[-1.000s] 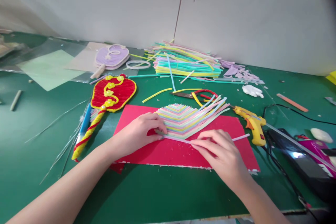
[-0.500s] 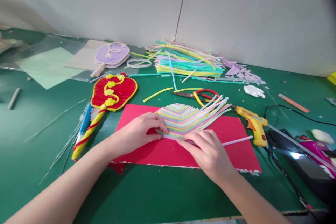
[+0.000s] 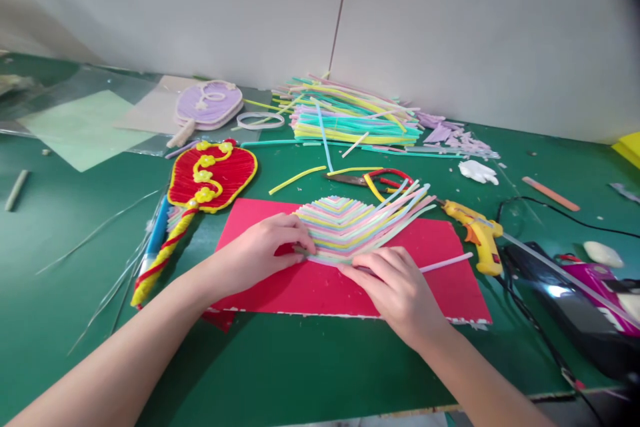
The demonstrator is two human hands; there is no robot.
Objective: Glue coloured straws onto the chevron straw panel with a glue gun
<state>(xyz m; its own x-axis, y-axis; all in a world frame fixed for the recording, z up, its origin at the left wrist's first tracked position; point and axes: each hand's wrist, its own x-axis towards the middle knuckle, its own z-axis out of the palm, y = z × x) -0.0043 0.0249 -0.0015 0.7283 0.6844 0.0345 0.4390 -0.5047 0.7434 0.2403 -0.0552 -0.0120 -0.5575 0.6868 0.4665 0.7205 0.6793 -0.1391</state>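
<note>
Rows of pastel pipe cleaners, bent into nested V shapes, form a striped panel [image 3: 335, 220] on a red board [image 3: 280, 293]. Their loose ends fan out to the upper right. My left hand [image 3: 273, 247] is closed, thumb and fingers pinching the left part of the lowest row. Across from it, my right hand [image 3: 395, 283] is also closed, with a lilac pipe cleaner [image 3: 447, 263] under its fingers. That strip's free end sticks out to the right over the board. My fingers hide the strip's middle.
Behind the board lie red-handled pliers [image 3: 357, 179] and a heap of pipe cleaners [image 3: 355, 120]. A red and yellow fan [image 3: 215, 177] lies to the left, a purple fan [image 3: 207, 105] beyond it. At right are a yellow glue gun [image 3: 477, 233] and a black phone-like object [image 3: 560, 307].
The whole view has shifted slightly, moving the surroundings a little left. Both hands keep almost the same hold at the lower edge of the striped panel.
</note>
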